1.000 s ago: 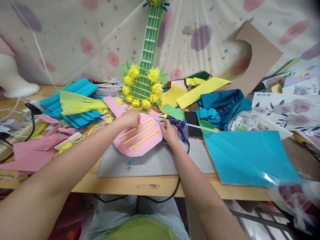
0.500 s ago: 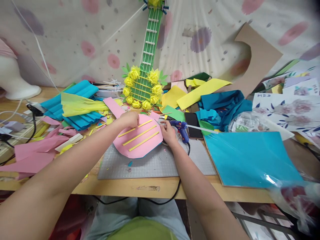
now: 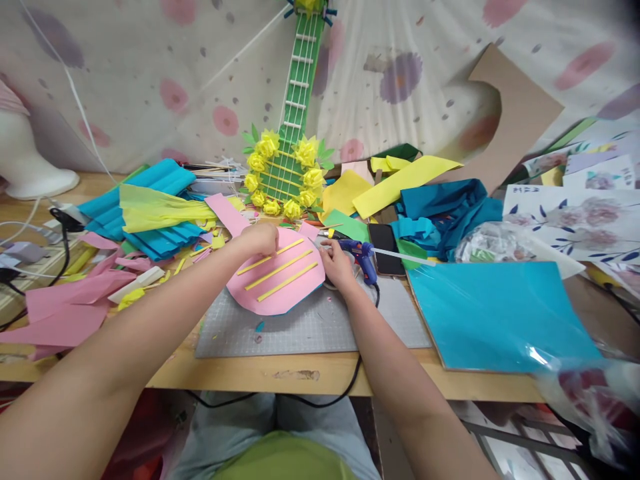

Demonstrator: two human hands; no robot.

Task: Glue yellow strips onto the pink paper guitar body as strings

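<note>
A pink guitar-shaped paper cutout [image 3: 240,293] with a blue underside lies on a grey cutting mat [image 3: 310,337]. Three thin yellow strips [image 3: 287,281] run slantwise across its round body. With fingers curled together, my left hand [image 3: 263,240] presses down on the uppermost strip; my palm hides the fingertips in part. My right hand [image 3: 336,261] is closed at the cutout's right edge, its fingertips against the rim. Just right of that hand rests a blue hot glue gun [image 3: 364,257] with a long white glue stick in its back.
A green toy guitar [image 3: 297,100] with yellow paper flowers leans upright at the back. Crepe paper [image 3: 160,207] and pink scraps [image 3: 70,293] lie left. A phone [image 3: 386,247] and a blue board [image 3: 500,313] lie right. The glue gun's black cord hangs over the table edge.
Both hands and the cutout keep their places. The whole view has shifted very slightly.
</note>
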